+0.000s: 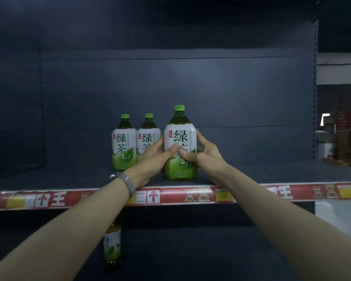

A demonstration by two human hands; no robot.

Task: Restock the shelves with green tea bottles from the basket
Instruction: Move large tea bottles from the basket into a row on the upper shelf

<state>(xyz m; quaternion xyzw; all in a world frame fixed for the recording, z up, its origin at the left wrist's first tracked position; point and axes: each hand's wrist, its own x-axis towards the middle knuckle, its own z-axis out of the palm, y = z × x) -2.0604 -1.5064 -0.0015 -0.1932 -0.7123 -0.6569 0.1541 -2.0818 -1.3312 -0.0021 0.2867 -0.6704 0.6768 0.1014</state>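
A green tea bottle [180, 138] with a green cap and white label stands upright near the front of the dark shelf [69, 179]. My left hand [158, 157] grips its left side with the thumb across the label. My right hand [203, 151] grips its right side, thumb on the label too. Two more green tea bottles stand side by side behind and to the left, one [123, 142] further left and one [148, 136] partly hidden by my left hand. The basket is not in view.
The shelf's front edge carries a red price strip [170, 196]. A slimmer tea bottle [111, 246] stands on the lower shelf below my left forearm. An upright post [314, 88] bounds the shelf on the right, with stacked cartons [342, 134] beyond it.
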